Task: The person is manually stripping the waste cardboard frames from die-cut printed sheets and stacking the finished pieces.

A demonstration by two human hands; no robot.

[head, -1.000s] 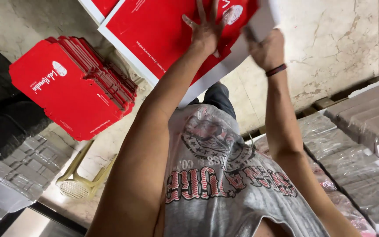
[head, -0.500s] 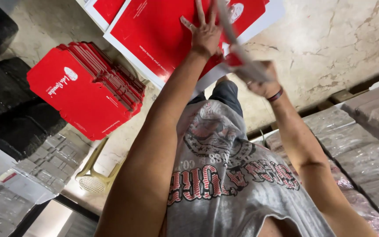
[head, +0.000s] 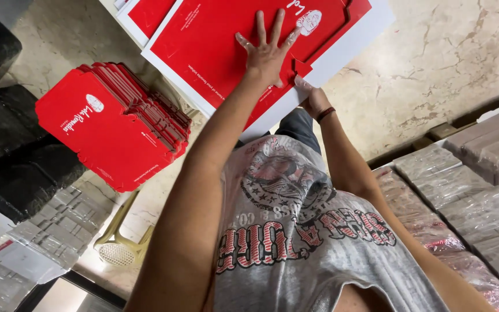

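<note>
A large red printed cardboard sheet (head: 220, 52) with a white border lies across my lap, on top of more such sheets. My left hand (head: 267, 51) presses flat on its red face, fingers spread. My right hand (head: 313, 99), with a dark band on the wrist, grips the sheet's near edge where the die-cut red part meets the white border (head: 347, 49). Its fingertips are hidden under the sheet.
A stack of red die-cut box blanks (head: 111, 124) rests at the left above a yellow plastic stool (head: 119, 245). Plastic-wrapped grey bundles (head: 469, 190) fill the right side. More wrapped packs (head: 41, 231) and black sacks (head: 12, 138) sit at the left. The floor (head: 446, 63) is pale stone.
My right hand held a torn white strip up over the sheet; the strip is gone and the hand has dropped to the sheet's near edge. My left hand stays flat on the red sheet.
</note>
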